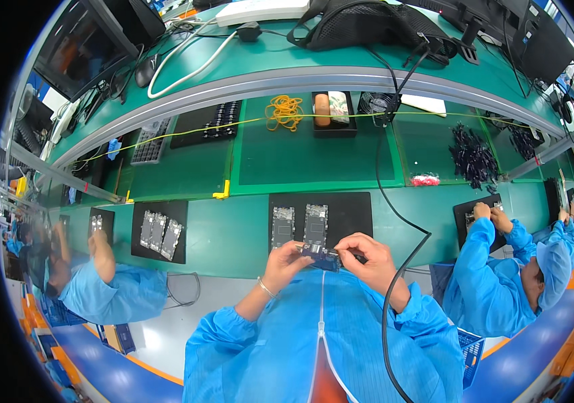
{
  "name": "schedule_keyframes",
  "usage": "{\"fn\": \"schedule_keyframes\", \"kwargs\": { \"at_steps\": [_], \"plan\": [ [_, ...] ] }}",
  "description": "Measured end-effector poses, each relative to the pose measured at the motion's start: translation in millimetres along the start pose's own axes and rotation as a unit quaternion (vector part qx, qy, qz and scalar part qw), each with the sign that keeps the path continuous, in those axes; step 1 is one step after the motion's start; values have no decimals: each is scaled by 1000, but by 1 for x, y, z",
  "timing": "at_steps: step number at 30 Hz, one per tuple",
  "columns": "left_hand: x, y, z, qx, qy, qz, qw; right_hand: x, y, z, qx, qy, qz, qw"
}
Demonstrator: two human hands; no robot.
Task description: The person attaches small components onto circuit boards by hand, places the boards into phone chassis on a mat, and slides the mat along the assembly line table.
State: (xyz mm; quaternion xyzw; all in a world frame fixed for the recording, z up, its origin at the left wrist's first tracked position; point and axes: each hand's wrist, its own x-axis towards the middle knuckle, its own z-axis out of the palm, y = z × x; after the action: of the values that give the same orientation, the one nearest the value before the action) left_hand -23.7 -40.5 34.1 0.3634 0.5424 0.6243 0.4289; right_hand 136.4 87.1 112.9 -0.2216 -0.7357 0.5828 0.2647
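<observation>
Close to my body, a small dark-blue circuit board (324,259) with pale parts along its upper edge is held up between my two hands. My left hand (283,264) is closed, thumb and fingers pinching the board's left end. At the right end, the fingers of my right hand (370,263) are pressed together against the board; whether they also hold something tiny is too small to tell. Just beyond my hands, two grey circuit boards (316,222) lie side by side on a black mat (351,213).
A black cable (394,195) hangs down past my right arm. More boards lie on another black mat (181,232) to the left. Yellow rubber bands (284,112), a black tray (335,129) and a pile of dark strips (473,154) sit under the metal-edged shelf. Co-workers sit on both sides.
</observation>
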Motion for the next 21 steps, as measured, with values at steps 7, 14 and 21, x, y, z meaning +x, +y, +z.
{"fn": "schedule_keyframes", "kwargs": {
  "at_steps": [7,14,21],
  "plan": [
    [24,-16,12,41,-99,-20,994,6,52,-24,96,-49,101,989],
    [93,-139,65,29,-7,-198,980,-20,171,-76,79,198,175,961],
    [113,-231,77,335,52,-118,934,-56,194,-85,99,220,231,943]
  ]
}}
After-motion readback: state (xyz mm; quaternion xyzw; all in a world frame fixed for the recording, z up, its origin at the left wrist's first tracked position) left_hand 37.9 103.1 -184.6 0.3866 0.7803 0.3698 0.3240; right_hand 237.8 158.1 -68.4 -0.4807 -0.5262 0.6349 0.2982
